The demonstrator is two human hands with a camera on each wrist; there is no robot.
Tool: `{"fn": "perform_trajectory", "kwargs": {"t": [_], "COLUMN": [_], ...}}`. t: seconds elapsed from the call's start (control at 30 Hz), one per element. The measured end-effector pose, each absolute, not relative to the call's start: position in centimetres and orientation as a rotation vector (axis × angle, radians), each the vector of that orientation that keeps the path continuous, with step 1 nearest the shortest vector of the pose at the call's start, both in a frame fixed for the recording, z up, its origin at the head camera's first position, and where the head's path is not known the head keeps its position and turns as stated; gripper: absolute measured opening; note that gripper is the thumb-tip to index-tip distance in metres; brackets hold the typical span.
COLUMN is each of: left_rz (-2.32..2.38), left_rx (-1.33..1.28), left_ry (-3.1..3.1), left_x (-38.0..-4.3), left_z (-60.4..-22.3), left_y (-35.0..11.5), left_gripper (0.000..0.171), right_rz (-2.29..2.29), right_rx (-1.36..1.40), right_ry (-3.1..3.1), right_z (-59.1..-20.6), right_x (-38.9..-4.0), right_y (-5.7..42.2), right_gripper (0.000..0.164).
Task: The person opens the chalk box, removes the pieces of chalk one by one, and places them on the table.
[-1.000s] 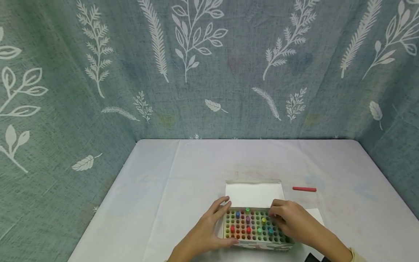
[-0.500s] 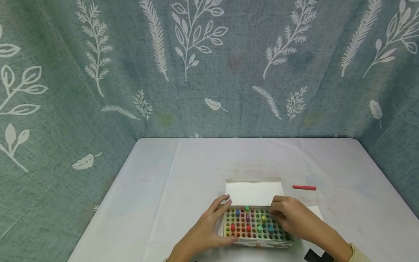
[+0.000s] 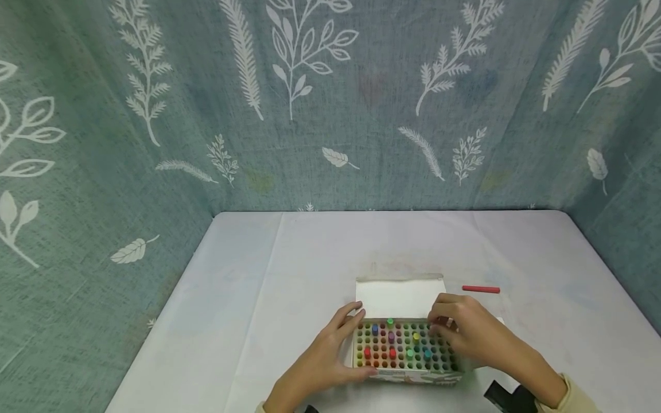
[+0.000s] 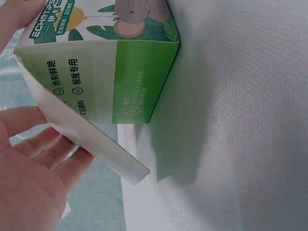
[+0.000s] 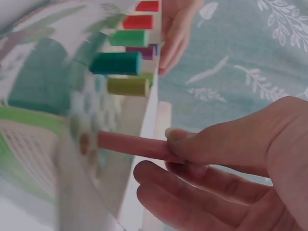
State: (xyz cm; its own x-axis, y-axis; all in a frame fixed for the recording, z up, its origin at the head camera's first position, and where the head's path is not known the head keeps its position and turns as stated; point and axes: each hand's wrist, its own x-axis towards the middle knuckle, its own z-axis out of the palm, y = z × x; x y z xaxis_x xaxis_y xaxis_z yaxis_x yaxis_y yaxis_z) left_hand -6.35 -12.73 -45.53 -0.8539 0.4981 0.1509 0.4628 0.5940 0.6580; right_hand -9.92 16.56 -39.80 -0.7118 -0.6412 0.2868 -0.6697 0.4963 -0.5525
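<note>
Green and white, the box (image 3: 415,377) sits with its lid (image 3: 400,297) up. At its left end, the left hand (image 3: 327,353) spreads wide, touching it. Bright chalks (image 3: 427,355) poke from its holes. At its right end, the right hand (image 3: 470,328) pinches a pink chalk (image 5: 132,144). Behind it, further right, lies a red chalk (image 3: 481,289).

Left fingers (image 4: 73,167) extend apart while right fingers (image 5: 216,182) pinch.

Box (image 4: 103,62) cropped in wrist views, holes (image 5: 84,143) blurred in right
</note>
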Motion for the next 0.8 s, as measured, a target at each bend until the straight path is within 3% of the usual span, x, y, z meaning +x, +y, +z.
{"fn": "perform_trajectory", "kwargs": {"t": [0.33, 0.8], "left_rz": [1.126, 1.132], "left_rx": [0.831, 0.807], "left_ry": [2.752, 2.740], "left_x": [-6.4, -6.3], "left_z": [-45.7, -45.7], "left_y": [-12.7, -12.8], "left_gripper": [0.095, 0.095], "right_rz": [1.024, 1.075], "right_rx": [1.153, 1.103], "right_ry": [-2.688, -2.453], "right_z": [-39.0, -37.5], "right_x": [-9.9, -10.0], "right_y": [17.0, 18.2], "right_gripper": [0.019, 0.034]}}
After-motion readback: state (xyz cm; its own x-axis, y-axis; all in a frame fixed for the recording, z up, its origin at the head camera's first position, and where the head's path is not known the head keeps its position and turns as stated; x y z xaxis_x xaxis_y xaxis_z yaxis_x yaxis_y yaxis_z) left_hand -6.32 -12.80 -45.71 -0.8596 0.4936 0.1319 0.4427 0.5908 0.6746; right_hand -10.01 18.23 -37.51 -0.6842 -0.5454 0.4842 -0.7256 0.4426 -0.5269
